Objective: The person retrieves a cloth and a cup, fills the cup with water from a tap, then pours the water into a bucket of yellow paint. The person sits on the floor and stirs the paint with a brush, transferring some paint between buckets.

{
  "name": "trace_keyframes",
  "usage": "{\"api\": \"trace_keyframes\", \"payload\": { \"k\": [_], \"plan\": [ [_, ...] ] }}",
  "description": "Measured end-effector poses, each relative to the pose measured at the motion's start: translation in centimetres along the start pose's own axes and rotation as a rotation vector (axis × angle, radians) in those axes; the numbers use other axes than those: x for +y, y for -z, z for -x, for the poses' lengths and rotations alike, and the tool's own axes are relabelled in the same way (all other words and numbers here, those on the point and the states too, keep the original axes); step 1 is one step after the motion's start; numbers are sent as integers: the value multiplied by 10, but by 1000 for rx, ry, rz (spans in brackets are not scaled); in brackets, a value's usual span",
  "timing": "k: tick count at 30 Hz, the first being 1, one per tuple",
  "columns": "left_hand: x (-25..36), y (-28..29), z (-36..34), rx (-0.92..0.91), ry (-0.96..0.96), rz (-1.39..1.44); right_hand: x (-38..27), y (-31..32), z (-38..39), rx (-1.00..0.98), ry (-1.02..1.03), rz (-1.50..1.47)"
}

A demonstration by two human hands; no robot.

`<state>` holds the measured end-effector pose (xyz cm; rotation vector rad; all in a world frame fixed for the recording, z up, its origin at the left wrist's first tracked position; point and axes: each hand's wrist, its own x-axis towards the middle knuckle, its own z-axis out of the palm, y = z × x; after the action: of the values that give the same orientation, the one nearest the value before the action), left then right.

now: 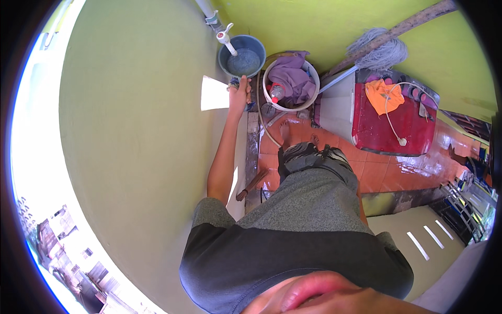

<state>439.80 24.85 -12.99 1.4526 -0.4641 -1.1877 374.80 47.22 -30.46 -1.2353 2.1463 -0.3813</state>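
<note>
My left arm reaches forward along the wall. My left hand (240,96) is closed just in front of a blue-grey bucket (254,45), one fingertip meeting its near rim. Small dark bluish patches show on both sides of my fingers; what they grip is too small to make out. Over the bucket hangs a white tap (226,42) with a lever. My right hand is hidden; only a strip of the right arm shows beside my shirt.
Right of the bucket stands a white pail (312,98) with purple cloth (288,73) and a bottle (276,92). A red-topped washing machine (368,125) carries an orange cloth (385,97) and a plugged cord. A mop (387,52) and pole lean behind. The tiled floor (374,165) looks wet.
</note>
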Motion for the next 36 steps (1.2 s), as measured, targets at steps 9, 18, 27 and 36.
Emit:
{"api": "trace_keyframes", "payload": {
  "k": [9,18,27,36],
  "plan": [
    [1,1,-5,-13,7,-40,-14,2,5,-27,-44,21],
    [7,1,-2,-26,3,-24,-16,0,8,-43,-69,19],
    [12,1,-4,-56,-5,-16,-14,-1,13,-54,-91,16],
    [9,1,-5,-49,0,-24,-13,-1,12,-76,-103,18]
  ]
}}
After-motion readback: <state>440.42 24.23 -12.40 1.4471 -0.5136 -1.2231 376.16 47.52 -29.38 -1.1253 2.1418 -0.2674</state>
